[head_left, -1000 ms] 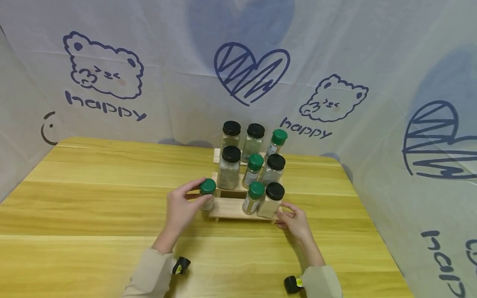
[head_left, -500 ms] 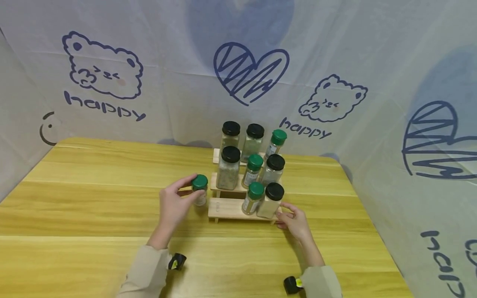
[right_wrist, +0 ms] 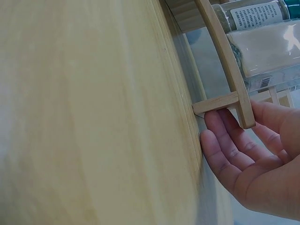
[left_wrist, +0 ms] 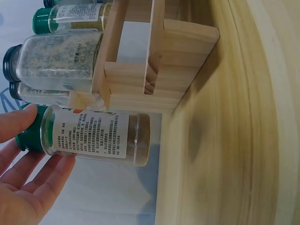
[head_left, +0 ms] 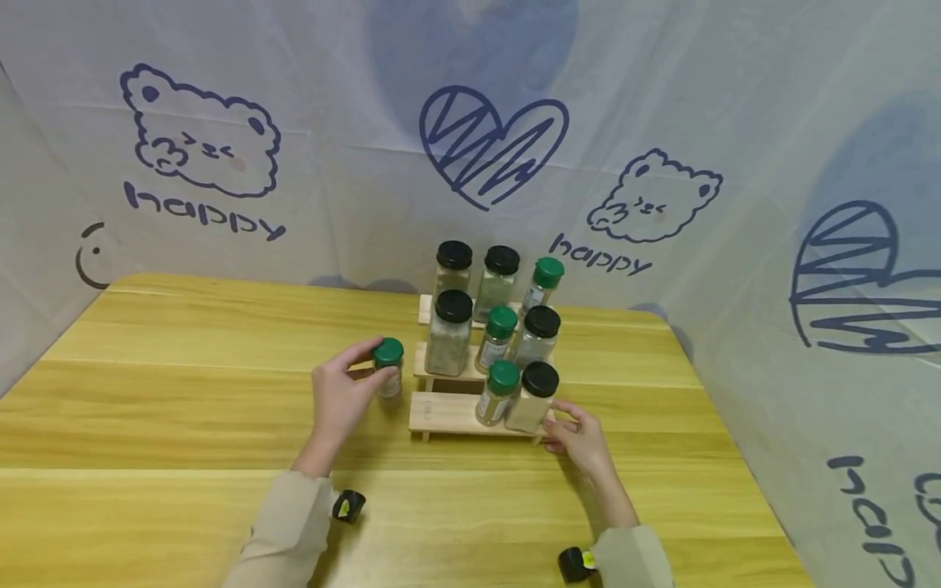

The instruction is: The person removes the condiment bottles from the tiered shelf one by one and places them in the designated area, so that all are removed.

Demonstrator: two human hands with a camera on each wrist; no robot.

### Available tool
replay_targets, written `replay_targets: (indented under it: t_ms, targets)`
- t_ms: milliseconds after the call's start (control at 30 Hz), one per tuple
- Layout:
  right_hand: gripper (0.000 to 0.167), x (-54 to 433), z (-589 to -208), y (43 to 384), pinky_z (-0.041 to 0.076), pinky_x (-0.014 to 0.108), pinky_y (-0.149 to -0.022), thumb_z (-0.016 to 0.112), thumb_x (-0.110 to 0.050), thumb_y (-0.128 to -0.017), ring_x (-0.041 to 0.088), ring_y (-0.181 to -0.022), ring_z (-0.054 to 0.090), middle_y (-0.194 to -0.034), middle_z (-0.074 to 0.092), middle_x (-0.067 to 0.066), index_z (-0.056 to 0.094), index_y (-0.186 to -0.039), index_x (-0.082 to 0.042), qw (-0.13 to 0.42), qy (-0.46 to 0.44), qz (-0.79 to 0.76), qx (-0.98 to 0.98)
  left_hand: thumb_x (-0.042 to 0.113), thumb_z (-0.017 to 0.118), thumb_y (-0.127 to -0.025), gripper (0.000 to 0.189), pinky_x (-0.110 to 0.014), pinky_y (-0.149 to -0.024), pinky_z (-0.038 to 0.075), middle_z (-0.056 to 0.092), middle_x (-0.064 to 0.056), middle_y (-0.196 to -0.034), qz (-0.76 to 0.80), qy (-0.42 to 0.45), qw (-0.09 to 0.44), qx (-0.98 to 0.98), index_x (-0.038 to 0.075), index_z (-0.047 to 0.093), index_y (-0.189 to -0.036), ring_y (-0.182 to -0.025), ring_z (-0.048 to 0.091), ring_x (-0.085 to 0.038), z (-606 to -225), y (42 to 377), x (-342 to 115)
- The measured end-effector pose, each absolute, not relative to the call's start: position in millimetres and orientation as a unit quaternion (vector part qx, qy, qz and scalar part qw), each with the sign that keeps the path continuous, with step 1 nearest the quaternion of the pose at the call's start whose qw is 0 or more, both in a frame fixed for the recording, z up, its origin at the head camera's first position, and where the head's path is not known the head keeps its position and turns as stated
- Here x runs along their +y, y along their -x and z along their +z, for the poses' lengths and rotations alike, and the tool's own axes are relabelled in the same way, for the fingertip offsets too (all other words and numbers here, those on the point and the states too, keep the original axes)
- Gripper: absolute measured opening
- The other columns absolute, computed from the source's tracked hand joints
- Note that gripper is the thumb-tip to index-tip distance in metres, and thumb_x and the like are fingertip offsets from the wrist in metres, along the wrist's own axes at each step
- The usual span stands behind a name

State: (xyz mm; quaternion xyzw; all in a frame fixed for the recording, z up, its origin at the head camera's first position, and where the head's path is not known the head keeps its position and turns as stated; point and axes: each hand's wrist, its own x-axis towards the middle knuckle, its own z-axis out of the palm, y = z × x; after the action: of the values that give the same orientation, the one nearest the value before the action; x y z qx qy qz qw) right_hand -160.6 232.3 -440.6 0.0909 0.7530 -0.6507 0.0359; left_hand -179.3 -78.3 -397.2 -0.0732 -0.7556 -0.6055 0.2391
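Note:
Just left of the stepped wooden spice rack (head_left: 448, 418), my left hand (head_left: 340, 398) pinches a green-capped spice jar (left_wrist: 93, 133) around its cap, between thumb and fingers. In the left wrist view the jar's base is apart from the table, with brown contents behind a printed label. My right hand (head_left: 586, 445) holds the right end of the rack's lowest tier. The right wrist view shows its fingers (right_wrist: 229, 136) curled under that end by the leg. On this tier a green-capped jar (head_left: 495, 404) and a black-capped jar (head_left: 531, 408) stand toward the right.
Higher tiers carry several more jars, including a tall black-capped jar (head_left: 448, 343) at the middle tier's left and a green-capped one (head_left: 542, 286) at the top right. Behind the wooden table (head_left: 220, 392) hangs a printed cloth (head_left: 353, 98).
My left hand has carried the green-capped spice jar leftward and slightly back, away from the lowest tier's left end. My right hand has stayed at the rack.

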Motion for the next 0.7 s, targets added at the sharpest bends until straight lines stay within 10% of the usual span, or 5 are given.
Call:
replay_targets:
  t_ms: [700]
  targets:
    - [0.036, 232.5, -442.0, 160.5, 0.054, 0.030, -0.057, 0.053, 0.007, -0.085, 0.020, -0.061, 0.063, -0.083, 0.064, 0.023, 0.044, -0.120, 0.013, 0.029, -0.090, -0.652, 0.752, -0.005, 0.073, -0.069, 0.036, -0.022, -0.068, 0.051, 0.062, -0.022, -0.100, -0.599, 0.063, 0.230, -0.764, -0.008, 0.063, -0.103, -0.090, 0.061, -0.030, -407.2, 206.1, -78.1]
